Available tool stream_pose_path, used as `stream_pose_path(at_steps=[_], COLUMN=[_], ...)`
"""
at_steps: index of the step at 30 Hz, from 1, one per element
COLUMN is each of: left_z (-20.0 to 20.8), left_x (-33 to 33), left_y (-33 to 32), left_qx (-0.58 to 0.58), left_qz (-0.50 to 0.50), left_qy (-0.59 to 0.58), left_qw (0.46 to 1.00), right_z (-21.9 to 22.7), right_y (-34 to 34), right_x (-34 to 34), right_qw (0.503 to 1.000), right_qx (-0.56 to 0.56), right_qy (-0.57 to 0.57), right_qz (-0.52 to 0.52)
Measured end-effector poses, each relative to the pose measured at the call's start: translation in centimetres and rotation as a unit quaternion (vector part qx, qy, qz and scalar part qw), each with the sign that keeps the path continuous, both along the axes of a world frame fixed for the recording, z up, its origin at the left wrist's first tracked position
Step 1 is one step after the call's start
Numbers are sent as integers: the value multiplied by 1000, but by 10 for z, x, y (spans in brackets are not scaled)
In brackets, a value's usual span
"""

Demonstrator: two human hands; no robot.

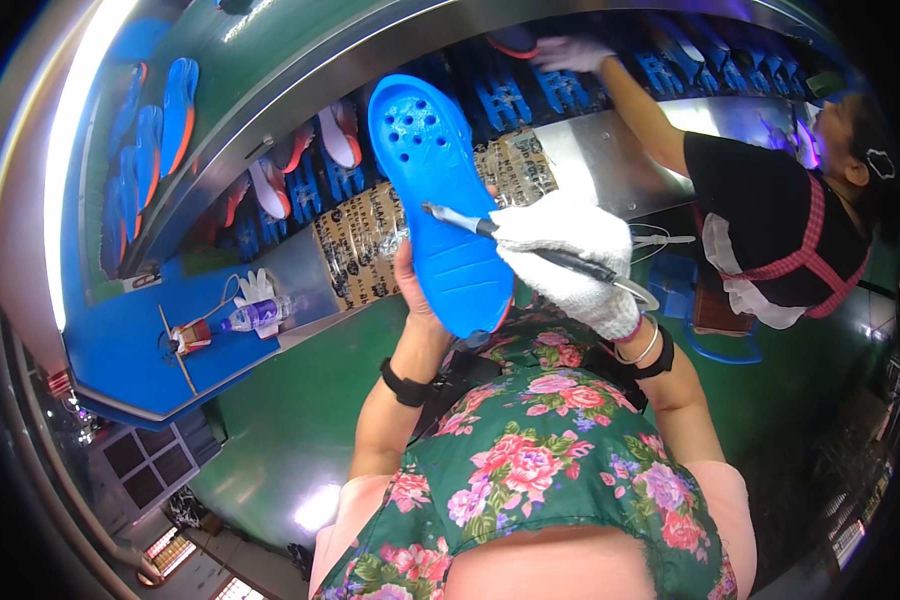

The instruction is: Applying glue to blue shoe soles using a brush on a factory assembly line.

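A blue shoe sole (460, 255) with several dark holes near its far, rounded end is held up in front of me, its inner face turned up. My bare left hand (412, 288) grips it from below and at its left edge, with most of the fingers hidden underneath. In a white knit glove, my right hand (575, 255) is closed around a brush (457, 218) with a black handle. The brush's tip lies against the middle of the sole. A pale, thin tube (635, 292) curves from the handle's rear end.
Behind the sole runs a line with blue racks (505, 100) and shoe parts, its metal edge padded with taped cardboard (360, 245). A co-worker (770, 190) reaches over it on the right. On the left, a blue table (120, 350) bears a bottle (255, 315) and a white glove (255, 285).
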State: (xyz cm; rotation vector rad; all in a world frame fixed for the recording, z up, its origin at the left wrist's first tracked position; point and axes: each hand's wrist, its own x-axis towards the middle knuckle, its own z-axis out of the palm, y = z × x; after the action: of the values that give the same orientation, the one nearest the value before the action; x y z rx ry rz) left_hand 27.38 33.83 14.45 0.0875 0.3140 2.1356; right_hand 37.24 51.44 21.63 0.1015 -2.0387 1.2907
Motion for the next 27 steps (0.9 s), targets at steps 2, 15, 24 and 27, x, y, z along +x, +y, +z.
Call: stream_pose_path(at_steps=[2,15,24,27], left_z=[6,-9,-24,-14], left_x=[3,21,19,18], left_y=[5,-15,-9,-3], left_qx=[-77,-173,-36,-169], left_qz=[4,-17,0,18], left_qy=[37,41,-38,34], left_qw=[996,984,999,985], right_z=[4,51,26,28], right_y=[-2,-2,2,-5], right_x=[-7,-32,-28,-22], right_qw=[1000,977,997,996], right_qx=[6,203,50,68], right_qy=[23,65,64,48], right_qz=[-5,-18,-12,-1])
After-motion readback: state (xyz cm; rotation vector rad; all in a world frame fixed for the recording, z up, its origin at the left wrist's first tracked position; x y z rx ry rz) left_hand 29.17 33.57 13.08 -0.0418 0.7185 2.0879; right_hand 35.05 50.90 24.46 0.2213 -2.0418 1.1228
